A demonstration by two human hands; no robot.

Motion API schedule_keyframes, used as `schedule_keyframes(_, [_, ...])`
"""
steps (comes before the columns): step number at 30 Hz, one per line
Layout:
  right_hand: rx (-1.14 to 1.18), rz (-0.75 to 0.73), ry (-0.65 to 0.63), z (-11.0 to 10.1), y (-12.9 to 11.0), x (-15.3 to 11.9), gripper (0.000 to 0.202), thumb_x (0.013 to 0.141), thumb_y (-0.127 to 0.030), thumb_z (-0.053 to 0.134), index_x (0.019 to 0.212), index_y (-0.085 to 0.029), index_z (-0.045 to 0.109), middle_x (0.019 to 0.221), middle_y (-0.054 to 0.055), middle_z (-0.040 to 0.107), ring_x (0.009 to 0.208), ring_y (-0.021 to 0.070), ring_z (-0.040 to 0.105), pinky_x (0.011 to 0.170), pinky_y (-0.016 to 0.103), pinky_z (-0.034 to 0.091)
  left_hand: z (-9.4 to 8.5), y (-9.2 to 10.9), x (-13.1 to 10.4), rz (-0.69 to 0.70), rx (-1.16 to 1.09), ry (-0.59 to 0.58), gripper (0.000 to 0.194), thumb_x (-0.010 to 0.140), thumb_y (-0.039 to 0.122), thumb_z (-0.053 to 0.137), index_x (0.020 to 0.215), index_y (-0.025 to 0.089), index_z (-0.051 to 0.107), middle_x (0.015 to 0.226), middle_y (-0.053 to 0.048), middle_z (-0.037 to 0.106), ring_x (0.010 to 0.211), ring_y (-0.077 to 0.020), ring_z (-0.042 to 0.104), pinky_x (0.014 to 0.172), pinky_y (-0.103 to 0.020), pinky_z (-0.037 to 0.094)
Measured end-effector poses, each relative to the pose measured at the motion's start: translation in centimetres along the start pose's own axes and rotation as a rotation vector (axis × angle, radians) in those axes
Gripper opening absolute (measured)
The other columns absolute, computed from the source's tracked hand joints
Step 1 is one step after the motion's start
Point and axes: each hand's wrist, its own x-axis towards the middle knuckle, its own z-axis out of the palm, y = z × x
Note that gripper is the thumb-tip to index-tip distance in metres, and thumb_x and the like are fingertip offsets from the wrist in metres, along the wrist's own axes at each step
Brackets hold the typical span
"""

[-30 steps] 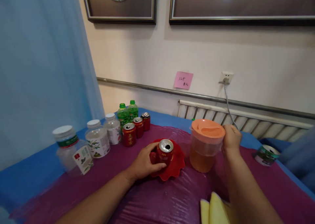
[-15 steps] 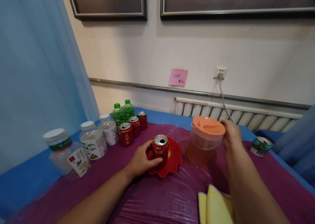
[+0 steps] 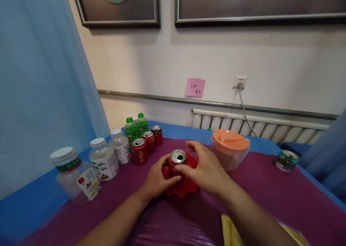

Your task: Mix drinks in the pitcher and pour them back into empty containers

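The room light is dim and soft, leaving the wall (image 3: 216, 55) greyish, with a warmer cast toward the left. A small white glare spot sits on the picture (image 3: 265, 6) at upper right, and faint shadow lies beneath it. The sheet (image 3: 164, 228) shines in streaks at bottom centre, shadowed near the right hand (image 3: 209, 168). The can (image 3: 177, 156) top gleams. Wide-angle stretch slants the jar (image 3: 70, 184) at lower left; the curtain (image 3: 35, 80) looks soft.

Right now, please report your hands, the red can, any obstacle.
Left hand grips red can. Right hand open, thumb at can. Can upright, on or above red dish. Pitcher beyond right hand.
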Motion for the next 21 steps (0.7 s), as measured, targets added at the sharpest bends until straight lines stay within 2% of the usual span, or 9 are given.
schedule_keyframes(2, [-0.077, 0.089, -0.089, 1.8, 0.8, 0.4, 0.080, 0.068, -0.047, 0.084, 0.137, -0.022, 0.054, 0.137, 0.013, 0.062, 0.126, 0.0357, 0.058, 0.105, 0.053, 0.044, 0.1, 0.0, 0.0, 0.003, -0.033, 0.006, 0.072, 0.069, 0.046, 0.083, 0.130, 0.020, 0.054, 0.129, -0.012, 0.069, 0.117, -0.0302, 0.067, 0.104, -0.045, 0.054])
schedule_keyframes(5, [-0.125, 0.133, -0.122, 3.3, 1.5, 0.7, 0.088, 0.067, -0.046, 0.085, 0.143, -0.020, 0.048, 0.143, 0.016, 0.058, 0.130, 0.0377, 0.056, 0.107, 0.054, 0.042, 0.3, 0.0, -0.1, 0.008, -0.060, 0.014, 0.072, 0.069, 0.043, 0.082, 0.131, 0.020, 0.053, 0.130, -0.013, 0.069, 0.118, -0.0305, 0.068, 0.104, -0.045, 0.054])
schedule_keyframes(7, [-0.133, 0.140, -0.130, 3.6, 1.6, 0.8, 0.083, 0.068, -0.044, 0.084, 0.140, -0.020, 0.050, 0.137, 0.015, 0.061, 0.124, 0.0365, 0.059, 0.103, 0.053, 0.044, 0.4, 0.0, 0.0, 0.010, -0.075, 0.006, 0.072, 0.070, 0.042, 0.082, 0.131, 0.019, 0.052, 0.131, -0.014, 0.068, 0.119, -0.0309, 0.067, 0.104, -0.046, 0.054])
schedule_keyframes(12, [-0.154, 0.110, -0.105, 3.8, 1.0, 1.4, 0.052, 0.071, -0.043, 0.081, 0.115, -0.023, 0.062, 0.111, 0.008, 0.070, 0.103, 0.0296, 0.066, 0.088, 0.044, 0.049, 0.2, -0.3, 0.7, 0.010, -0.055, -0.008, 0.073, 0.071, 0.048, 0.080, 0.132, 0.019, 0.052, 0.131, -0.015, 0.069, 0.119, -0.0332, 0.068, 0.104, -0.050, 0.054])
schedule_keyframes(15, [-0.180, 0.084, -0.051, 3.0, 0.6, 1.4, 0.052, 0.069, -0.046, 0.082, 0.111, -0.022, 0.064, 0.110, 0.008, 0.070, 0.100, 0.0284, 0.066, 0.086, 0.042, 0.050, -0.1, -0.9, 1.1, 0.033, -0.061, -0.058, 0.084, 0.068, 0.053, 0.083, 0.138, 0.021, 0.050, 0.135, -0.014, 0.067, 0.122, -0.0355, 0.066, 0.106, -0.053, 0.053])
schedule_keyframes(17, [-0.181, 0.083, -0.002, 1.8, 0.3, 0.7, 0.054, 0.068, -0.047, 0.082, 0.112, -0.023, 0.064, 0.110, 0.007, 0.071, 0.099, 0.0274, 0.066, 0.086, 0.041, 0.050, -0.1, -1.4, 1.3, 0.063, -0.092, -0.098, 0.089, 0.067, 0.055, 0.083, 0.142, 0.023, 0.048, 0.139, -0.014, 0.065, 0.124, -0.0366, 0.064, 0.106, -0.053, 0.053])
schedule_keyframes(21, [-0.068, 0.110, 0.123, -2.6, 0.5, -2.9, 0.054, 0.067, -0.045, 0.082, 0.113, -0.023, 0.063, 0.105, 0.004, 0.073, 0.094, 0.0232, 0.068, 0.085, 0.038, 0.053, -0.1, -2.2, 1.2, 0.091, -0.113, -0.106, 0.080, 0.078, 0.059, 0.072, 0.145, 0.023, 0.048, 0.146, -0.015, 0.059, 0.132, -0.0360, 0.059, 0.109, -0.051, 0.051])
